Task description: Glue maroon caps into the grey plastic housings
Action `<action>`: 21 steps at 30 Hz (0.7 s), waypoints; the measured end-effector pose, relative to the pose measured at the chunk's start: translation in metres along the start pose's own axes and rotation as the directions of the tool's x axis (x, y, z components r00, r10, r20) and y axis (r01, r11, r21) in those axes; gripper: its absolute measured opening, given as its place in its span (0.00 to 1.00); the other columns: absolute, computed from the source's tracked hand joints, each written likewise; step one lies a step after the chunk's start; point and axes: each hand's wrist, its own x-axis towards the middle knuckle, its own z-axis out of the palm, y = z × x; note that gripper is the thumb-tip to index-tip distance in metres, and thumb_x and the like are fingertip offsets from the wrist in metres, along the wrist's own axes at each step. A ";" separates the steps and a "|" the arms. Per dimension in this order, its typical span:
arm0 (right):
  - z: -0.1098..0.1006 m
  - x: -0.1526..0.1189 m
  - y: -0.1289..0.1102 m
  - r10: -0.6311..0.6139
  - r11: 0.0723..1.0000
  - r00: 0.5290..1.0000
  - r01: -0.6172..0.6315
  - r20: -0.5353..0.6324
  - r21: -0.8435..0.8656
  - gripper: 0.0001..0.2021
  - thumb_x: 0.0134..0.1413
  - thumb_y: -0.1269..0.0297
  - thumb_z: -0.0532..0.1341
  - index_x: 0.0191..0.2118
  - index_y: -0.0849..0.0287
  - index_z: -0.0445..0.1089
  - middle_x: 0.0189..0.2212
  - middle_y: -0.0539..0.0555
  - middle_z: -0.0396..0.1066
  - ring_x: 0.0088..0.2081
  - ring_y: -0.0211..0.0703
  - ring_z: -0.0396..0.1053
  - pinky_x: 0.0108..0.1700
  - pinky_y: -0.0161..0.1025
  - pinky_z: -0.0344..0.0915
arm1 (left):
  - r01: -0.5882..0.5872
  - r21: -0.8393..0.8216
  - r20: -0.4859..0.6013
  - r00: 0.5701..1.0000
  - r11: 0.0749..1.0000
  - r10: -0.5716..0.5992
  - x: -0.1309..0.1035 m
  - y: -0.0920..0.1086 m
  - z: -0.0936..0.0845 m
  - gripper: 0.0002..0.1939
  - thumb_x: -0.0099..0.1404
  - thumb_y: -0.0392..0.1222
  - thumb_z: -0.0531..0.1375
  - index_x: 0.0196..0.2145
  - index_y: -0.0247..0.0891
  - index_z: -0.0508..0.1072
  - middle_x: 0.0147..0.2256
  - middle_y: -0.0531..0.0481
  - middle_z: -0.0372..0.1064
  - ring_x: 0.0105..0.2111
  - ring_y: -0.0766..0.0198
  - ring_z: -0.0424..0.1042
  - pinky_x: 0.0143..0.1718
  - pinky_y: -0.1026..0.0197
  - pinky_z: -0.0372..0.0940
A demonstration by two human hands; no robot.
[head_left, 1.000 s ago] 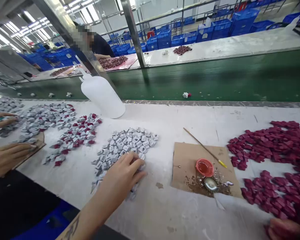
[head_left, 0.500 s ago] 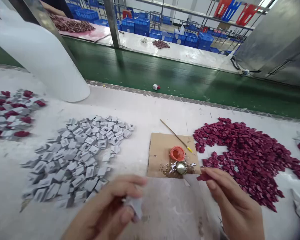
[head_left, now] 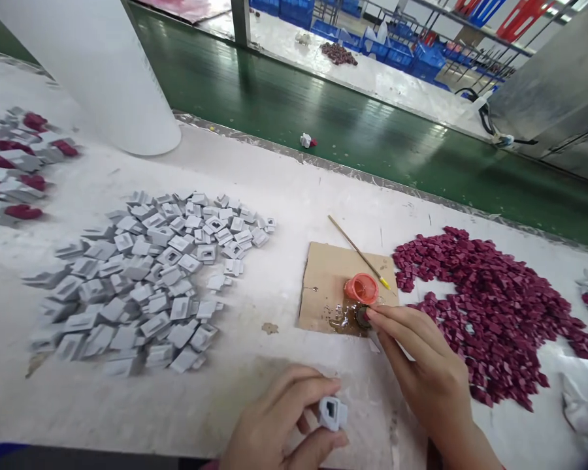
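My left hand (head_left: 294, 418) pinches a small grey plastic part (head_left: 332, 413) between thumb and fingers, its dark square hole facing up. My right hand (head_left: 416, 352) reaches over the cardboard piece (head_left: 318, 267), fingertips closed on a small maroon plastic piece (head_left: 368, 314), mostly hidden by the fingers. Those fingertips are at a small round cap (head_left: 360, 318), whose inside is partly covered. Just behind it stands an orange-red cup (head_left: 364, 288) of liquid. Wet, shiny drops surround the cap. A thin stick with a yellow end (head_left: 357, 251) lies across the cardboard's far edge.
A heap of grey parts (head_left: 171, 261) lies left, and a heap of maroon pieces (head_left: 490, 300) right. Joined grey-and-maroon parts (head_left: 19, 160) sit far left near a white tube (head_left: 127, 85). A green conveyor belt (head_left: 274, 98) runs behind, carrying one joined part (head_left: 307, 140).
My right hand has moved left with the maroon piece to the round cap. My left hand has shifted right, and the grey part's hole now faces up. The view has tilted down.
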 end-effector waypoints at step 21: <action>0.010 -0.036 -0.059 0.290 0.877 0.954 -0.232 -0.077 0.420 0.15 0.48 0.83 0.62 0.40 0.60 0.74 0.36 0.53 0.77 0.38 0.38 0.76 0.40 0.31 0.75 | -0.135 0.454 -0.011 0.988 0.881 0.157 0.014 0.000 0.000 0.13 0.69 0.32 0.55 0.50 0.36 0.72 0.40 0.45 0.73 0.40 0.58 0.70 0.42 0.59 0.70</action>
